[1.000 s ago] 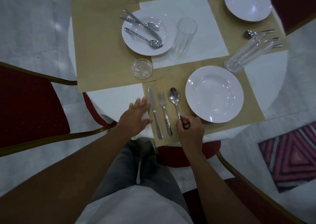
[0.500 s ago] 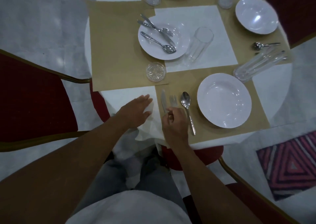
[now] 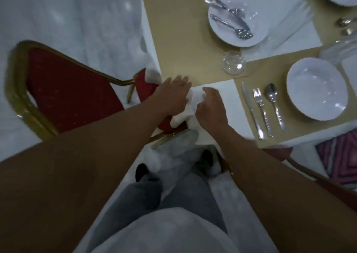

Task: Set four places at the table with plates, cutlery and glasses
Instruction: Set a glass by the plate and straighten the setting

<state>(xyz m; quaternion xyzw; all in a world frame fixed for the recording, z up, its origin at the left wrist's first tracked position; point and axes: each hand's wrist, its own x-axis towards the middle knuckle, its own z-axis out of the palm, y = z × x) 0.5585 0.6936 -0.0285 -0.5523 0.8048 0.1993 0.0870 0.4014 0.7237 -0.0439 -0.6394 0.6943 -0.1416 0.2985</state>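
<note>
On the white tablecloth (image 3: 222, 93), left fingers (image 3: 179, 79) flat, right fingers (image 3: 208, 89) curled, grip unclear.

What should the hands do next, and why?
Probably reach the right hand to the far plate and lift off the piled cutlery, to lay beside it. The near plate already has knife, fork and spoon in a row alongside; neither it nor the left hand holds cutlery.

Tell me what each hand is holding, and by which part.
The left hand lies flat at the table's edge, holding nothing. The right hand curls its fingers at a bunched fold of the white tablecloth; whether it pinches the fold cannot be told.
</note>
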